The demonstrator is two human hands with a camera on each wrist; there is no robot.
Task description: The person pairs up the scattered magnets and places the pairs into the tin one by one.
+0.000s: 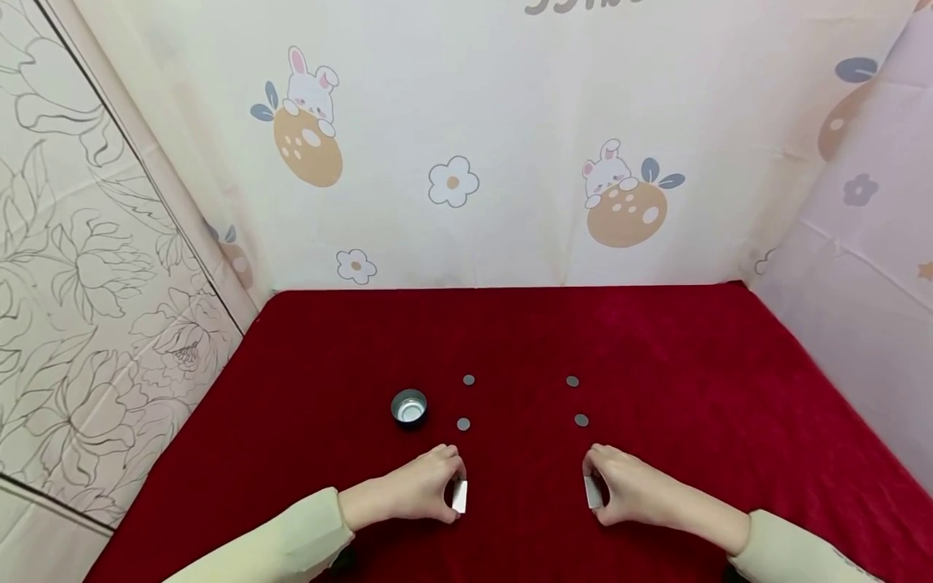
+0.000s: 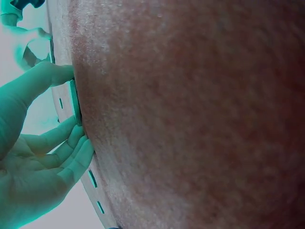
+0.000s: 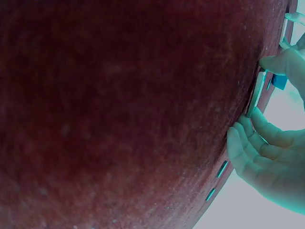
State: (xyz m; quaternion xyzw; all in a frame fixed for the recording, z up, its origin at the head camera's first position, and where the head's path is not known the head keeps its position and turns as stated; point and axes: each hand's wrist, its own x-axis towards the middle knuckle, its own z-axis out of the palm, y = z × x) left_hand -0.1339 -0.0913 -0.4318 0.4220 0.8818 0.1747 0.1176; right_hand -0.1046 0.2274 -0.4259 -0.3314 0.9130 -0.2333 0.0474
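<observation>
Near the front of the red velvet-covered worktop point(image 1: 525, 340), I have both of my rig's hands at work on a matched pair of pieces. The left hand point(image 1: 419, 488) has a narrow grip, thumb at the near end and fingers at the far end of a thin, silvery rectangular piece point(image 1: 459, 496); the right hand point(image 1: 636, 491) mirrors it, pinching a thin, greyish rectangular piece point(image 1: 594, 491) by its ends. From the wrist views I cannot tell whether either piece touches the cloth. Beyond the left hand lie two small flat grey discs, a nearer one point(image 1: 463, 423) and a farther one point(image 1: 469, 379), with a round dark-rimmed metal tin point(image 1: 410, 411) just beside them; beyond the right hand lie another nearer disc point(image 1: 581, 420) and another farther disc point(image 1: 572, 380). To handle this well, I would squeeze lightly and evenly from end to end, since such thin pieces could twist or slip, keep both hands level and matched in pace, and hold knuckles clear of the discs, which a brush could knock out of line.
</observation>
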